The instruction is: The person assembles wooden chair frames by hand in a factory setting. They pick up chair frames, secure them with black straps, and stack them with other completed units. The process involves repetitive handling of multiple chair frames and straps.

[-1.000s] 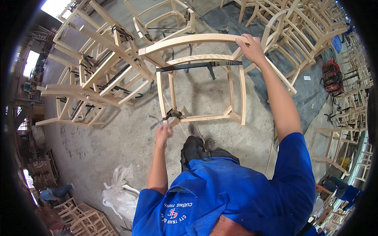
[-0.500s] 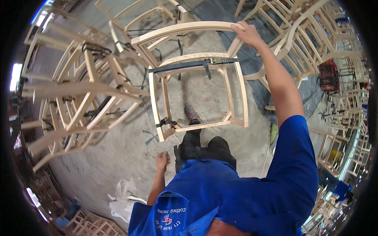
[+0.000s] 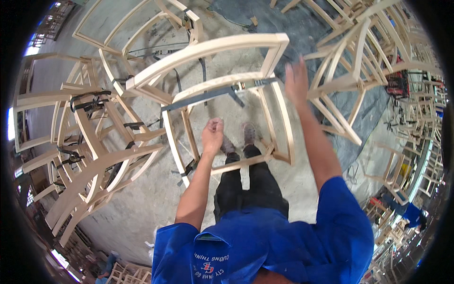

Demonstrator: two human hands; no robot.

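A pale wooden chair frame (image 3: 213,46) stands upright on the floor right in front of me. Across it runs a black strap (image 3: 201,99) with a metal buckle (image 3: 240,86) toward its right end, and a loose strap tail hangs down. Over the frame's open seat area is my left hand (image 3: 213,135), its fingers curled closed; whether anything small is in them I cannot make out. My right hand (image 3: 296,83), slightly blurred, is just right of the frame with fingers stretched out and nothing in them. A second strap (image 3: 189,168) wraps the near left corner, partly behind my left forearm.
Stacked wooden chair frames (image 3: 90,128) with black straps crowd the left side. More frames (image 3: 354,71) stand on a dark sheet (image 3: 350,116) at the right. A red crate (image 3: 398,84) lies beyond. Another person (image 3: 412,215) is at the far lower right.
My right hand has let go of the chair frame's top rail and come off to its right. My left hand has risen from my side to over the frame. Both my shoes now show.
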